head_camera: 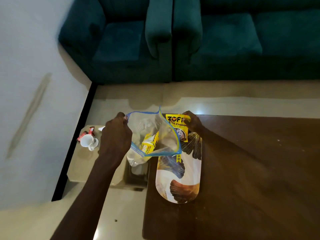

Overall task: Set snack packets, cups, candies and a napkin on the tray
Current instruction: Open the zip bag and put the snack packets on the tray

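Observation:
An oval tray [179, 179] with a leaf pattern lies at the left end of the brown table [242, 170]. My left hand [116, 137] grips the rim of a clear zip bag [154, 134] with a blue edge, held open over the tray's far left side. Another yellow snack packet [149, 144] sits inside the bag. My right hand [193, 122] holds a yellow soya chunks packet [178, 127] by its top corner, over the far end of the tray. A white cup [88, 140] and red candies [86, 134] rest on a low side table to the left.
The low beige side table [81, 163] stands between the wall and the brown table. A dark box [136, 174] sits under the bag beside the tray. Teal sofas [190, 40] stand beyond the table across a strip of floor.

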